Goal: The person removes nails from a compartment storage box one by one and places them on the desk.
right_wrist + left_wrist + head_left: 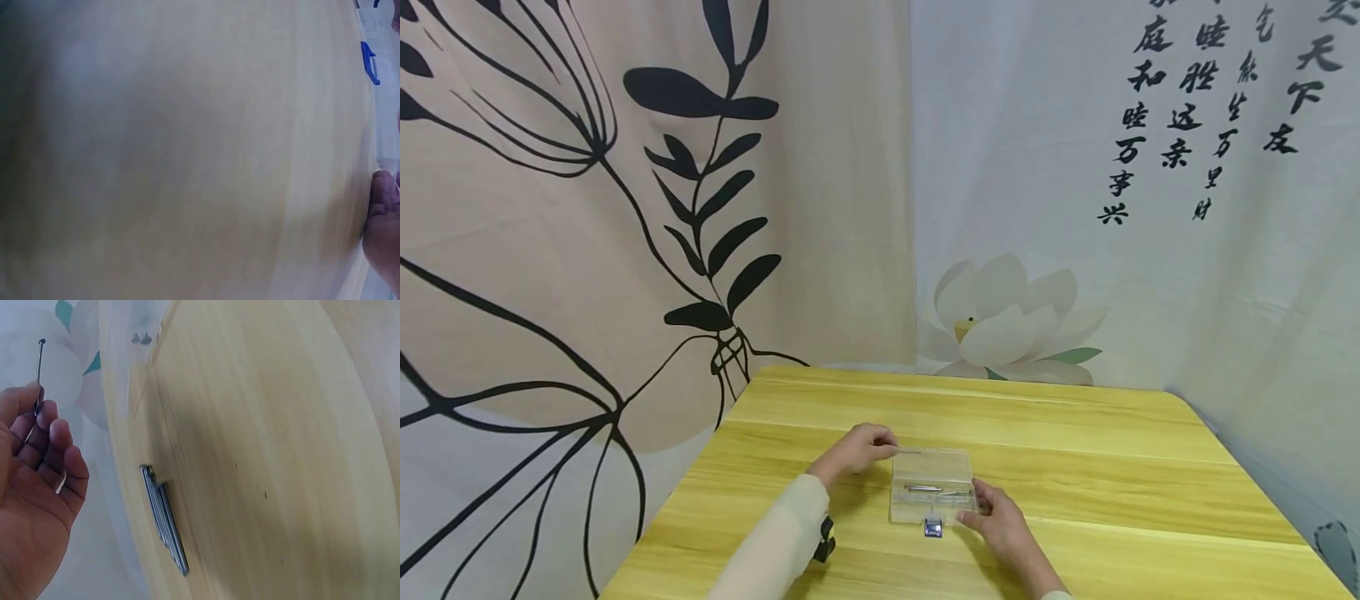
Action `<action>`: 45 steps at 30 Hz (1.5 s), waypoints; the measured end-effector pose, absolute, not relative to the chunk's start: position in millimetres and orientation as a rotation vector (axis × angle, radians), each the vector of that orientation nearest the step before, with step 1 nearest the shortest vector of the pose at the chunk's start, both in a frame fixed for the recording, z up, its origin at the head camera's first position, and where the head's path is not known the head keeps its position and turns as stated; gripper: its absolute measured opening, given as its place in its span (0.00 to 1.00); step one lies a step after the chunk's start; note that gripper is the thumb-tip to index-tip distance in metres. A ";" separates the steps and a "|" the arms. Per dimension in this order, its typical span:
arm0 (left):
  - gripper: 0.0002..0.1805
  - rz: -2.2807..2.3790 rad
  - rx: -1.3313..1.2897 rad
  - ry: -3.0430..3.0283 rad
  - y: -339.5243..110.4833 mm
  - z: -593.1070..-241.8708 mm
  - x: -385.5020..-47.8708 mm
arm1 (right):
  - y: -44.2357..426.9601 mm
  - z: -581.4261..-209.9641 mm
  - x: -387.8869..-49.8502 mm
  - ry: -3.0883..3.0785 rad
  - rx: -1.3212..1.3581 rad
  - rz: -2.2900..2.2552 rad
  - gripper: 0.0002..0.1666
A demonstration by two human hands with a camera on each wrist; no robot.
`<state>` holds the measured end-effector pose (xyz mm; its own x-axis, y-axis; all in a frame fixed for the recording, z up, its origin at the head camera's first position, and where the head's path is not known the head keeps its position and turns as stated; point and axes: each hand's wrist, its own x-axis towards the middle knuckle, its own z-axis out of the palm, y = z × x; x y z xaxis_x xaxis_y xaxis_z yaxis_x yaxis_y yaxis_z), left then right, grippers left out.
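- Left hand (859, 446), one: at clear plastic box's (934, 467) far-left corner, pinching one nail.
- Held nail (39, 369): against box's far edge; long axis left-right, head pointing right.
- Box: one; several nails (923, 488) inside, lying left-right, exact count unclear.
- Blue latch (933, 528), one: box's near edge.
- Right hand (997, 518), one: gripping box's right end.

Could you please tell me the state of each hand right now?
Left hand: closed, pinching a nail.
Right hand: closed, holding the box by its side.
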<state>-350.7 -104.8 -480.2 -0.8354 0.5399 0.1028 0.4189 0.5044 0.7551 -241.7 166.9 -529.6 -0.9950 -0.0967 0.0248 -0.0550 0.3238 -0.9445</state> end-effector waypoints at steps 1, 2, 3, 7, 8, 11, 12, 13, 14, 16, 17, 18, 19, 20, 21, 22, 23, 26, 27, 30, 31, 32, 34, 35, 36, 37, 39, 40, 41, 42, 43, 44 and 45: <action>0.07 1.239 0.820 2.596 -107.1 -480.0 -350.3 | 167.0 -529.8 -241.7 2.525 -0.149 -1.803 0.42; 0.07 1.238 0.809 2.596 -109.3 -480.0 -350.2 | 167.1 -530.1 -241.8 2.525 -0.153 -1.804 0.42; 0.08 1.241 0.803 2.593 -111.6 -480.0 -349.9 | 167.1 -530.3 -241.8 2.523 -0.156 -1.807 0.42; 0.10 1.280 0.774 2.558 -120.7 -479.8 -349.5 | 167.0 -531.4 -241.6 2.523 -0.168 -1.814 0.42; 0.10 1.292 0.772 2.549 -123.2 -479.7 -349.4 | 166.9 -531.7 -241.5 2.525 -0.167 -1.813 0.42; 0.10 1.320 0.774 2.533 -131.0 -478.5 -348.7 | 166.7 -532.1 -241.4 2.532 -0.163 -1.811 0.43; 0.10 1.320 0.774 2.537 -133.8 -478.1 -348.5 | 166.7 -532.3 -241.4 2.534 -0.162 -1.810 0.43; 0.10 1.314 0.775 2.545 -136.6 -478.0 -348.5 | 166.6 -532.6 -241.6 2.536 -0.162 -1.810 0.43; 0.10 1.309 0.772 2.554 -139.5 -477.8 -348.2 | 166.6 -533.0 -241.9 2.534 -0.162 -1.813 0.42; 0.11 1.296 0.770 2.576 -145.4 -477.9 -348.1 | 166.5 -533.6 -242.5 2.533 -0.167 -1.816 0.42; 0.11 1.287 0.767 2.588 -148.2 -478.3 -348.4 | 166.6 -533.9 -242.8 2.531 -0.171 -1.816 0.42; 0.12 1.280 0.766 2.598 -151.1 -478.5 -348.4 | 166.7 -534.4 -243.2 2.529 -0.175 -1.818 0.41; 0.11 1.277 0.768 2.608 -153.8 -478.7 -348.3 | 166.8 -534.7 -243.5 2.528 -0.177 -1.818 0.41; 0.11 1.271 0.766 2.616 -156.5 -478.6 -348.0 | 167.0 -535.0 -243.7 2.530 -0.179 -1.816 0.42; 0.11 1.263 0.766 2.624 -159.1 -478.6 -347.6 | 167.2 -535.2 -243.8 2.534 -0.178 -1.809 0.42; 0.11 1.254 0.763 2.632 -161.7 -478.4 -347.1 | 167.4 -535.4 -244.1 2.536 -0.178 -1.806 0.42; 0.11 1.250 0.761 2.639 -164.1 -477.9 -346.1 | 167.6 -535.5 -244.2 2.538 -0.174 -1.802 0.42; 0.11 1.239 0.759 2.652 -171.4 -478.0 -345.2 | 167.9 -534.8 -244.1 2.542 -0.158 -1.794 0.43; 0.10 1.237 0.757 2.657 -173.8 -478.3 -344.9 | 167.8 -534.3 -243.9 2.542 -0.151 -1.794 0.43; 0.09 1.225 0.761 2.674 -181.1 -480.2 -345.9 | 167.3 -533.2 -243.2 2.547 -0.130 -1.795 0.43; 0.09 1.224 0.766 2.679 -183.8 -480.6 -345.7 | 167.1 -532.8 -242.9 2.552 -0.126 -1.795 0.43; 0.09 1.223 0.769 2.680 -185.9 -480.8 -345.6 | 166.8 -532.5 -242.6 2.558 -0.121 -1.794 0.43; 0.09 1.227 0.780 2.679 -189.9 -481.3 -345.4 | 166.4 -532.1 -242.1 2.562 -0.122 -1.795 0.42; 0.10 1.234 0.783 2.676 -191.8 -481.4 -345.0 | 166.2 -532.0 -241.9 2.562 -0.126 -1.797 0.42; 0.10 1.234 0.785 2.672 -193.6 -481.7 -344.6 | 166.0 -531.7 -241.6 2.557 -0.128 -1.803 0.42; 0.10 1.237 0.786 2.669 -195.1 -482.0 -344.2 | 165.9 -531.2 -241.3 2.558 -0.138 -1.806 0.42; 0.10 1.234 0.785 2.669 -197.6 -483.2 -343.7 | 165.9 -530.9 -240.9 2.548 -0.143 -1.813 0.42; 0.10 1.231 0.778 2.670 -198.8 -483.8 -343.4 | 165.9 -530.8 -240.9 2.544 -0.145 -1.816 0.42; 0.11 1.226 0.773 2.671 -199.8 -484.6 -343.2 | 166.0 -530.6 -240.5 2.541 -0.141 -1.816 0.42; 0.10 1.221 0.765 2.675 -200.6 -485.4 -343.0 | 166.1 -530.2 -240.2 2.537 -0.134 -1.816 0.43; 0.10 1.227 0.758 2.674 -201.4 -486.3 -342.8 | 166.2 -530.0 -239.9 2.541 -0.128 -1.810 0.43; 0.10 1.228 0.747 2.675 -202.0 -487.0 -342.7 | 166.3 -530.0 -239.8 2.539 -0.116 -1.807 0.44; 0.10 1.228 0.731 2.675 -202.7 -487.8 -342.5 | 166.5 -530.1 -239.8 2.545 -0.110 -1.800 0.44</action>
